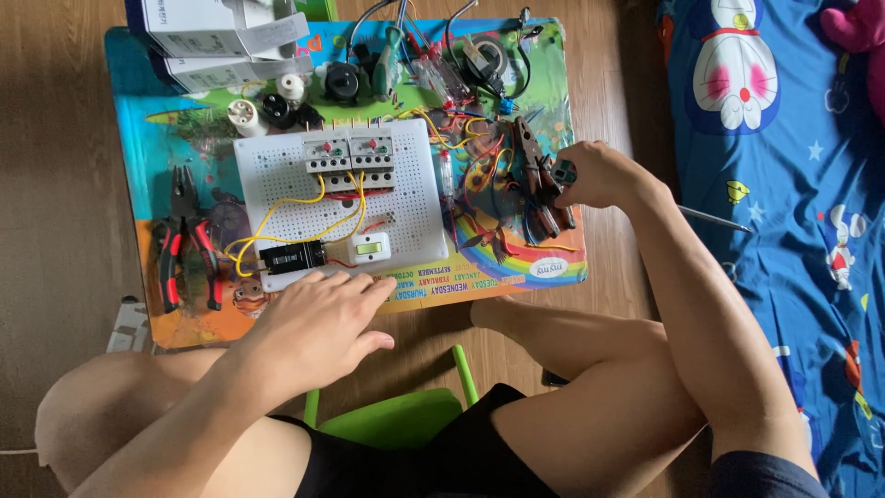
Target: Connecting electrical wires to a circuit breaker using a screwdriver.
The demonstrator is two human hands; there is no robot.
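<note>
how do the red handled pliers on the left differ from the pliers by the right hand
The red-handled pliers lie untouched on the mat's left side, handles spread toward the person. The dark-handled pliers lie on the mat's right side, handles closer together, with the right hand at them. Both lie flat on the colourful mat.

Two white cardboard boxes (217, 37) sit stacked at the table's far left corner, flaps open, grey print showing.

Home bedroom floor, not a workshop: wood-plank flooring (55, 184), cartoon-print blue bedsheet (784, 184) just beyond right hand (590, 175), colourful kids' folding table (138, 138) under left hand (323, 323) as workbench.
</note>
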